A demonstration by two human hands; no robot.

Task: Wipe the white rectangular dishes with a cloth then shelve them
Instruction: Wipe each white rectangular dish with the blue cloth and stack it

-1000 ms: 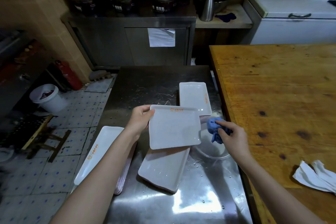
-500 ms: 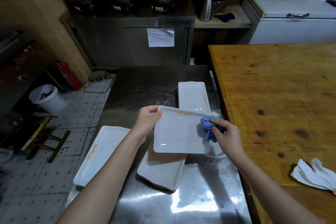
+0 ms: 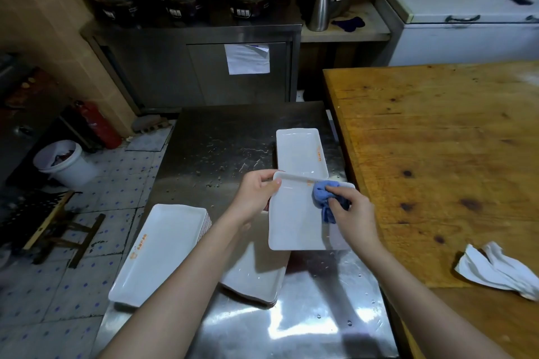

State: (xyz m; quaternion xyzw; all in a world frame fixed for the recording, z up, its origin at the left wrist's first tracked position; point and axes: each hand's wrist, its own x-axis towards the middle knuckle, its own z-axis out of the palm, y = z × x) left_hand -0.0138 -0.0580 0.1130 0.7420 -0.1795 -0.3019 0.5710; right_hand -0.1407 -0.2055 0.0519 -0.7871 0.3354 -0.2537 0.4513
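Left hand (image 3: 256, 194) grips dish (image 3: 294, 218) by far-left corner, lifted above steel table (image 3: 233, 137) — steadied for wiping. Right hand (image 3: 351, 213) clutches blue cloth (image 3: 323, 194), pressed on dish's far end. Stack of dishes (image 3: 163, 251) waits left — shelving not begun.

White dish (image 3: 294, 218) in left hand (image 3: 256, 195), blue cloth (image 3: 328, 198) under right hand (image 3: 354, 213), above steel table (image 3: 233, 137).

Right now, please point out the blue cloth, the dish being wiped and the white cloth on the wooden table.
blue cloth (image 3: 319, 198): head view, its bunched upper part.
dish being wiped (image 3: 294, 224): head view, its bare middle.
white cloth (image 3: 493, 271): head view, its middle fold.
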